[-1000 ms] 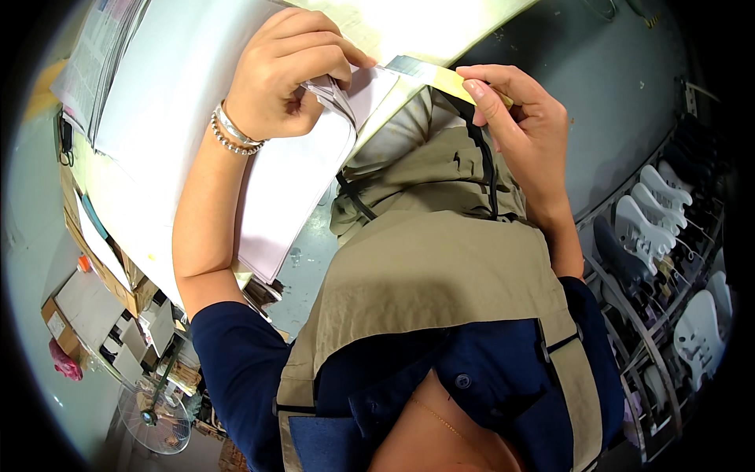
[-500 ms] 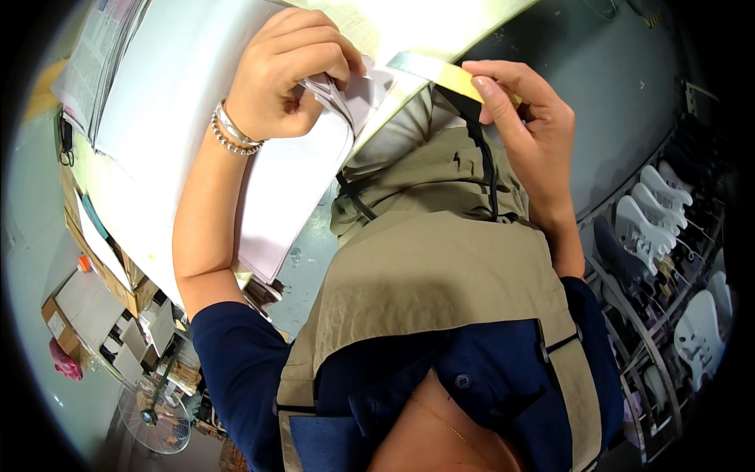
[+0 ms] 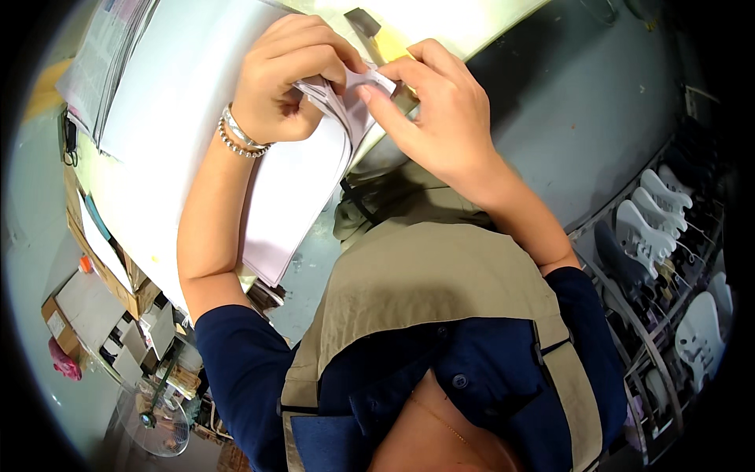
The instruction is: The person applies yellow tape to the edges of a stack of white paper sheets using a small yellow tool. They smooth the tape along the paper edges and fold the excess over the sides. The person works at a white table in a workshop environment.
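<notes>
My left hand (image 3: 287, 82) is closed round the folded-over edge of a stack of thin pale sheets of paper (image 3: 287, 185) at the table's edge. My right hand (image 3: 440, 110) has come up against the same fold. Its thumb and forefinger close on the turned-up corner of the sheets. Just beyond its knuckles shows a flat yellow strip (image 3: 387, 41) with a dark grey end. My fingers cover the strip's near end, and whether they still grip it is hidden.
A pale table (image 3: 141, 208) carries large white sheets and a stack of printed paper (image 3: 102, 71) at far left. Cardboard boxes (image 3: 71, 322) and a standing fan (image 3: 149, 417) are at lower left. At right stands a metal rack (image 3: 653, 346) with white moulded pieces.
My right hand has moved left to the paper's corner and closed on it. The yellow strip has swung upward and to the left. My left hand keeps its hold on the fold.
</notes>
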`<state>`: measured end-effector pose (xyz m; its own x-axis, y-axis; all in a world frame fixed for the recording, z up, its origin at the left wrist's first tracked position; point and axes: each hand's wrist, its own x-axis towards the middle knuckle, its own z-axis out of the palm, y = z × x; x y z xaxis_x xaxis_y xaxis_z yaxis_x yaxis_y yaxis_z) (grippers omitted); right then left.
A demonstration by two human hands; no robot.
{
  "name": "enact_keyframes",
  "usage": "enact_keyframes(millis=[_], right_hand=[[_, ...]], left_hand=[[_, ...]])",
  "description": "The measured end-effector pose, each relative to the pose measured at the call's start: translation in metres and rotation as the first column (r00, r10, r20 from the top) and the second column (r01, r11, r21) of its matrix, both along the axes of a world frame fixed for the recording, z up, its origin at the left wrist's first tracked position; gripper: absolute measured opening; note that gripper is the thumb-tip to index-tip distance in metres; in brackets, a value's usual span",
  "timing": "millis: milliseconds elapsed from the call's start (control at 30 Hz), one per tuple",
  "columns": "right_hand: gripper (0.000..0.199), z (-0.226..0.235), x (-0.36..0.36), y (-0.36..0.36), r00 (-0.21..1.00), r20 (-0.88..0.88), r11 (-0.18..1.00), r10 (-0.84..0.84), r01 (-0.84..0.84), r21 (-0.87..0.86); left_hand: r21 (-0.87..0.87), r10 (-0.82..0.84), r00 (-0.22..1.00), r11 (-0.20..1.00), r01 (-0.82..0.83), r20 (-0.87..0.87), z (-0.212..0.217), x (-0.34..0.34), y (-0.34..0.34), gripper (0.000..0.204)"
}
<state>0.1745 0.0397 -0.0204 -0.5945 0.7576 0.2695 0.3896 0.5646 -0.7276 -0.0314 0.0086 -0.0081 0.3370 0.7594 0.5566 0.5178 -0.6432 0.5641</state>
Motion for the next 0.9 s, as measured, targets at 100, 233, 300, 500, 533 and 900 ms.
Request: enact_keyframes(millis=[100, 233, 300, 500, 533, 900], right_hand=[[0.016, -0.001, -0.009, 0.002, 0.999, 0.016, 0.999, -0.044, 0.043, 0.033], [0.013, 0.002, -0.016, 0.003, 0.997, -0.049, 0.998, -0.060, 0.059, -0.038], [0.012, 0.002, -0.018, 0.002, 0.996, -0.060, 0.995, -0.064, 0.059, -0.078], [0.012, -0.002, -0.017, 0.001, 0.993, -0.092, 0.996, -0.069, 0.064, -0.056], [0.013, -0.003, -0.015, 0.002, 0.991, -0.111, 0.996, -0.069, 0.063, -0.057], [0.015, -0.003, -0.012, 0.002, 0.986, -0.146, 0.997, -0.080, 0.077, -0.021]], left_hand=[[0.022, 0.026, 0.996, 0.999, -0.028, 0.085, -0.001, -0.003, -0.002, 0.023], [0.059, 0.018, 0.998, 0.998, -0.022, 0.067, -0.001, -0.005, -0.002, 0.022], [0.069, 0.025, 0.998, 0.997, -0.028, 0.052, -0.002, -0.006, -0.003, 0.023], [0.133, 0.026, 0.996, 0.991, -0.014, -0.088, 0.003, -0.005, -0.002, 0.022], [0.154, 0.026, 0.994, 0.988, -0.009, -0.109, 0.004, -0.004, -0.001, 0.023], [0.221, 0.124, 0.969, 0.972, -0.076, -0.214, 0.007, -0.002, -0.002, 0.020]])
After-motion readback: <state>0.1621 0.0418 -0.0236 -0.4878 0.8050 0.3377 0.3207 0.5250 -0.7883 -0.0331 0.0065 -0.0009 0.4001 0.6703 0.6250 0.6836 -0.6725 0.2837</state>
